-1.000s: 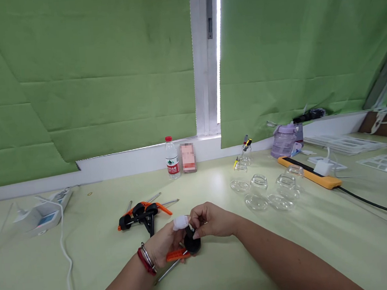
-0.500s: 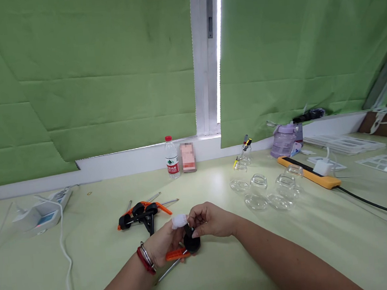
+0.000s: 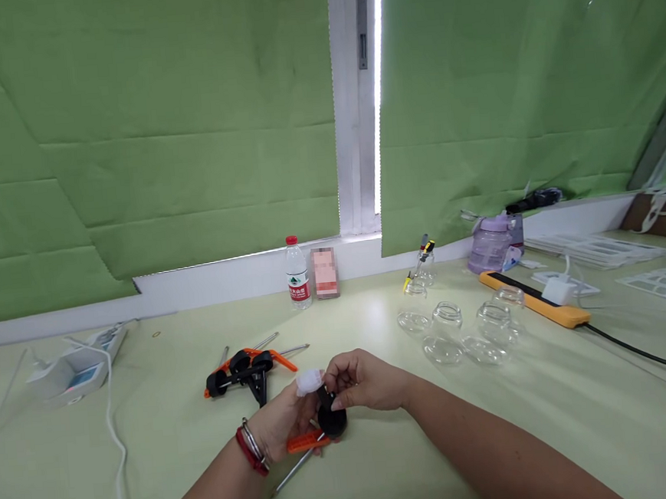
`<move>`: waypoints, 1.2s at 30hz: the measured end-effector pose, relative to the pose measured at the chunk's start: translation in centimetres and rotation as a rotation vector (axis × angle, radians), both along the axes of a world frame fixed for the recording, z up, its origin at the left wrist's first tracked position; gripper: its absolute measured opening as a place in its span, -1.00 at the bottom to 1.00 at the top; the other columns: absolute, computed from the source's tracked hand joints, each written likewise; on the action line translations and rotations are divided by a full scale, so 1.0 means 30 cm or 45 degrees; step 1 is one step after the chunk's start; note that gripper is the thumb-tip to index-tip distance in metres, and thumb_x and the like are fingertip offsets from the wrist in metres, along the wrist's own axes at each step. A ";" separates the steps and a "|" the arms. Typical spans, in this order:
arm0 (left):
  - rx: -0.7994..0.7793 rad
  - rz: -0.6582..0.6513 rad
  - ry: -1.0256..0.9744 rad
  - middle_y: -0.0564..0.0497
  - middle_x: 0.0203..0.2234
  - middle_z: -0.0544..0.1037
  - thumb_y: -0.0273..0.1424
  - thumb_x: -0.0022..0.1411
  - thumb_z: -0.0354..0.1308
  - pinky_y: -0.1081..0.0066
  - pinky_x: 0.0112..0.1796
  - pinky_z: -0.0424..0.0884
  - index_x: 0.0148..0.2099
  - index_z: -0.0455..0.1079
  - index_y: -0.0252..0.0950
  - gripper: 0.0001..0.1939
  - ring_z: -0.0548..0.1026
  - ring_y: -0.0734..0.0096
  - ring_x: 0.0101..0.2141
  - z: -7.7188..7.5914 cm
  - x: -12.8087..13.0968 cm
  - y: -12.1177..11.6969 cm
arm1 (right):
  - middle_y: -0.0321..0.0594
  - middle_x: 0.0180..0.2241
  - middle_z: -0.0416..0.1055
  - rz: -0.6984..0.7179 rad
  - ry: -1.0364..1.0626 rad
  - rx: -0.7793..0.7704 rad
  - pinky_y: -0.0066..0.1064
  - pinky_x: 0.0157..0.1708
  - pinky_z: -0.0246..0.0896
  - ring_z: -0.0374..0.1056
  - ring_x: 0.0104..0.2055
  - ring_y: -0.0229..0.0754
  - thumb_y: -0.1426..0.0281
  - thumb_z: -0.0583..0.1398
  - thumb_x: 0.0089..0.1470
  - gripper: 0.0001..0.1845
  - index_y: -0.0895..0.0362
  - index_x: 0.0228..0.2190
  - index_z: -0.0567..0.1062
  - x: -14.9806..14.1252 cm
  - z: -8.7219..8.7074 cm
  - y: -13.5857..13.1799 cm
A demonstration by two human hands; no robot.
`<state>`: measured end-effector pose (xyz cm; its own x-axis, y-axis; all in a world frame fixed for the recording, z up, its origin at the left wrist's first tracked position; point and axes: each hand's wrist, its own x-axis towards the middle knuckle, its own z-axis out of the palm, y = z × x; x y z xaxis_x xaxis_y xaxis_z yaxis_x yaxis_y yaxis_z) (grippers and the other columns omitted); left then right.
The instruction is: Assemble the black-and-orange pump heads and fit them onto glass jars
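My left hand (image 3: 283, 424) is closed around an assembly of orange and black plastic with a black wheel (image 3: 332, 420) and a thin metal rod (image 3: 293, 472). White wrapping (image 3: 310, 382) covers the thumb of that hand. Against the black bracket above the wheel, my right hand (image 3: 362, 382) is pinched shut; whatever lies between its fingertips is too small and hidden to name. A similar orange and black assembly (image 3: 250, 367) with several black wheels and metal rods lies on the table just beyond my left hand.
Several clear glass jars (image 3: 448, 333) stand on the right, one at the back holding screwdrivers (image 3: 425, 250). Behind them are a purple jug (image 3: 489, 245) and an orange power strip (image 3: 536, 299). A water bottle (image 3: 297, 275) stands by the wall. A white power strip (image 3: 82, 365) with cables lies left.
The whole view has shifted very slightly. Both hands keep the same hold at the black bracket, with hardly any visible movement.
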<state>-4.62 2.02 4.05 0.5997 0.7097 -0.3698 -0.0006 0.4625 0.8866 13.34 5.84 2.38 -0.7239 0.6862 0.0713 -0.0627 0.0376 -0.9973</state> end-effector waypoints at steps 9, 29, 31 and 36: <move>0.056 0.147 -0.270 -0.10 -0.38 0.46 0.12 0.07 -0.07 0.39 -0.51 0.30 -0.15 0.27 -0.29 -0.42 0.48 0.19 -0.38 0.031 0.011 -0.016 | -0.38 -0.61 0.32 -0.292 0.023 -0.008 -0.51 -0.54 0.07 0.20 -0.56 -0.39 0.18 0.38 -0.26 -0.60 0.19 -0.53 0.38 0.009 0.079 -0.026; 1.481 0.539 0.442 -0.18 0.29 -0.20 -0.42 -0.10 0.33 -0.02 0.19 -0.13 0.29 -0.17 -0.15 0.00 -0.19 -0.05 0.27 -0.085 0.018 -0.010 | -0.28 -0.44 0.32 -0.433 -0.333 0.501 -0.43 -0.40 0.09 0.23 -0.41 -0.26 0.37 0.10 0.06 -0.89 0.13 -0.39 0.40 -0.034 0.036 -0.037; 1.478 0.546 0.568 -0.16 0.30 -0.16 -0.41 -0.01 0.26 -0.01 0.18 -0.06 0.27 -0.06 -0.15 -0.15 -0.16 -0.04 0.26 -0.097 0.003 0.011 | -0.25 -0.41 0.32 -0.482 -0.528 0.739 -0.42 -0.37 0.08 0.24 -0.37 -0.22 0.42 0.06 0.07 -0.87 0.12 -0.36 0.42 -0.025 -0.001 -0.011; 1.528 0.468 0.941 -0.08 0.30 -0.11 -0.53 0.04 0.14 -0.08 0.18 -0.13 0.13 0.25 -0.14 -0.43 -0.18 -0.02 0.27 -0.122 -0.017 0.051 | -0.21 -0.35 0.36 -0.353 -0.703 0.916 -0.44 -0.32 0.12 0.29 -0.31 -0.20 0.50 0.06 0.03 -0.80 0.13 -0.28 0.43 -0.033 -0.058 0.022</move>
